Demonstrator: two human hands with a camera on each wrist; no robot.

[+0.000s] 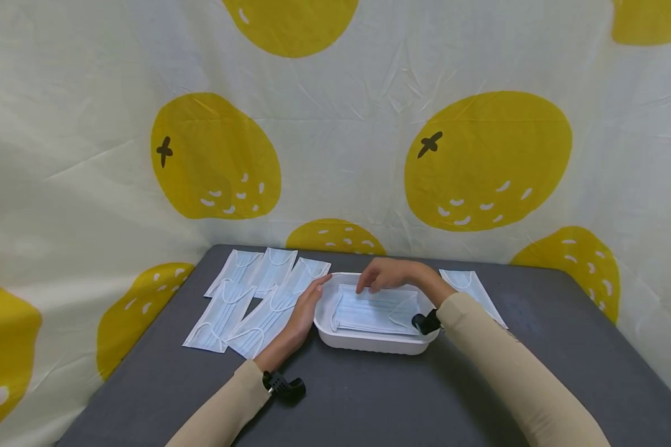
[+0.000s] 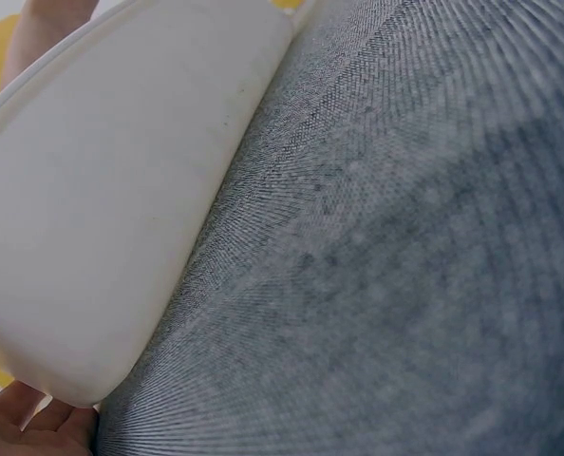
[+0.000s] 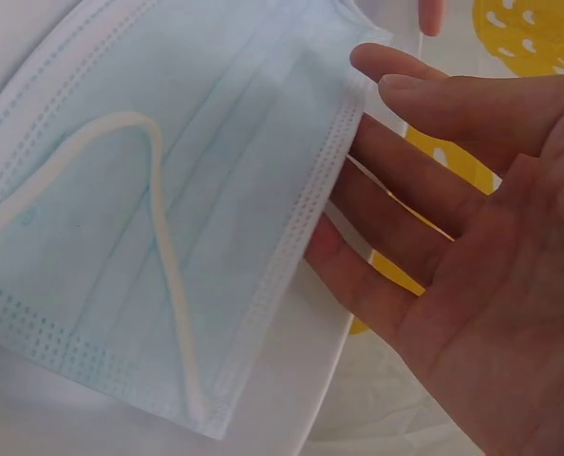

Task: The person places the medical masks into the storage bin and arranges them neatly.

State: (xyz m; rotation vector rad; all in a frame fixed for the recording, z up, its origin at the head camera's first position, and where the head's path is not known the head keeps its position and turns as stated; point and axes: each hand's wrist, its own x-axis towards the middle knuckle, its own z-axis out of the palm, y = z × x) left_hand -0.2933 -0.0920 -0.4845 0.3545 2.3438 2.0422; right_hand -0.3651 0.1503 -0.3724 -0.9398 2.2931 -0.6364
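Observation:
A white plastic tub (image 1: pixel 377 343) holds a stack of pale blue face masks (image 1: pixel 377 313) with white ear loops. My left hand (image 1: pixel 299 320) rests along the tub's left side, fingers extended; the left wrist view shows its fingertips beside the tub's white wall (image 2: pixel 121 190). Over the far edge of the stack hangs my right hand (image 1: pixel 391 273), its fingers loosely bent. In the right wrist view, the lower fingers of that hand (image 3: pixel 472 209) reach behind the edge of the top mask (image 3: pixel 225 180), while thumb and index finger stay near its corner. No firm pinch shows.
Several loose masks (image 1: pixel 220 316) lie overlapping left of the tub, close to my left hand. Another mask (image 1: pixel 472 288) lies to its right, partly behind my right forearm. A curtain (image 1: pixel 341 167) with yellow fruit prints hangs behind the dark grey table (image 1: pixel 363 403).

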